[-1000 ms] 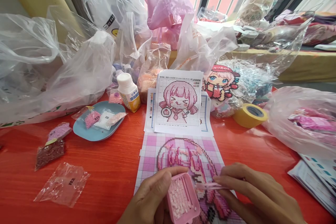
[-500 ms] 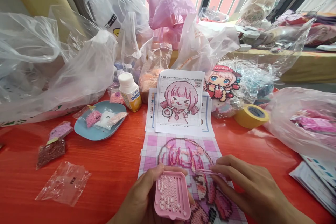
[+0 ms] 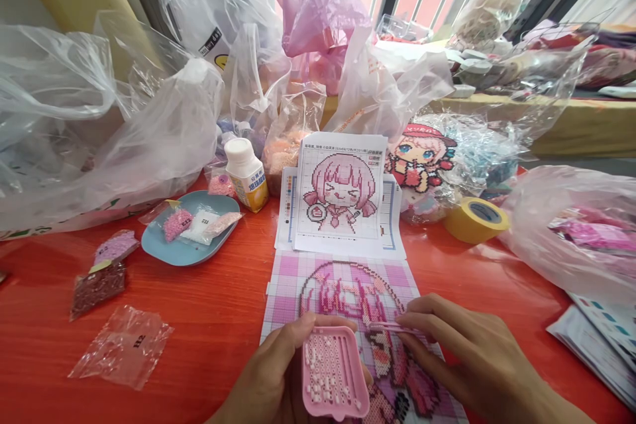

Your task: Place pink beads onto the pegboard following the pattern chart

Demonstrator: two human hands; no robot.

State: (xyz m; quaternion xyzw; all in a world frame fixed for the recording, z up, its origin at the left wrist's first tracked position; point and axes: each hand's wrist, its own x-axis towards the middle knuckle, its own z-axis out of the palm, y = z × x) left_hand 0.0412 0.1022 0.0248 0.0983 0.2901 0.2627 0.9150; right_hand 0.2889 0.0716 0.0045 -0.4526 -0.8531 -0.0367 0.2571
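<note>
My left hand (image 3: pixel 278 364) grips a small pink bead tray (image 3: pixel 360 371) with ridged slots and loose white beads in it. Closed around pink tweezers (image 3: pixel 392 327), my right hand (image 3: pixel 457 351) is over the pegboard (image 3: pixel 278 305); the tweezers' tips rest at or just above the beads, and whether they pinch a bead is too small to tell. On the board a pink-haired bead figure is partly laid out; the tray and both hands cover some of it. Behind it a printed pattern sheet (image 3: pixel 340 199) of a pink-haired character stands propped up.
On the left are a blue plate (image 3: pixel 163 248) with small bead bags, a flat clear bag (image 3: pixel 122 348) and a white bottle (image 3: pixel 243 169). A yellow tape roll (image 3: pixel 472 222) and a finished bead figure (image 3: pixel 420 159) stand at right. Plastic bags (image 3: pixel 163 119) line the back.
The tray in my left hand has shifted slightly to the right and down. My right hand and the tweezers have hardly moved over the board.
</note>
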